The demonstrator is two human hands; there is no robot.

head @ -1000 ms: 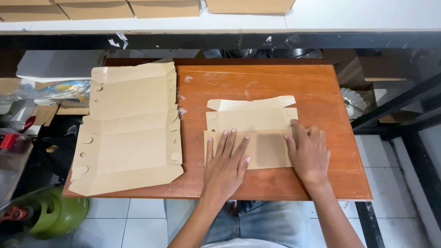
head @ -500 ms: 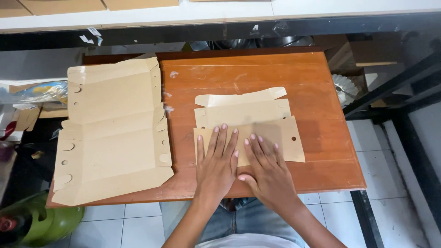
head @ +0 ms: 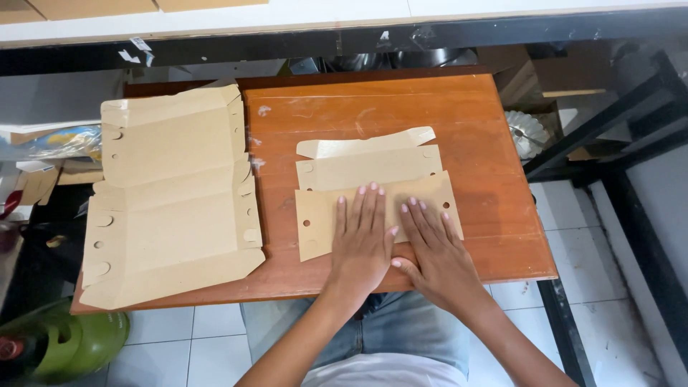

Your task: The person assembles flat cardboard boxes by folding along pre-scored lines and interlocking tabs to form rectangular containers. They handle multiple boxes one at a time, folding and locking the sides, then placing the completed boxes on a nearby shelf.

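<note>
A folded brown cardboard box blank (head: 369,172) lies on the orange wooden table (head: 373,107), its near flap doubled over toward me. My left hand (head: 362,244) lies flat on that near flap, fingers spread and palm down. My right hand (head: 433,247) rests flat beside it on the flap's right part, thumb touching the left hand. Neither hand grips anything. A stack of unfolded flat box blanks (head: 168,193) covers the table's left side, apart from both hands.
A green gas cylinder (head: 64,344) stands on the tiled floor at lower left. Clutter and a shelf (head: 43,143) sit left of the table. A dark metal frame (head: 609,143) and a cardboard box stand to the right. A white ledge (head: 344,18) runs along the back.
My right hand slid left along the folded flap from its right end until it met my left hand. The left hand stayed pressed on the flap.
</note>
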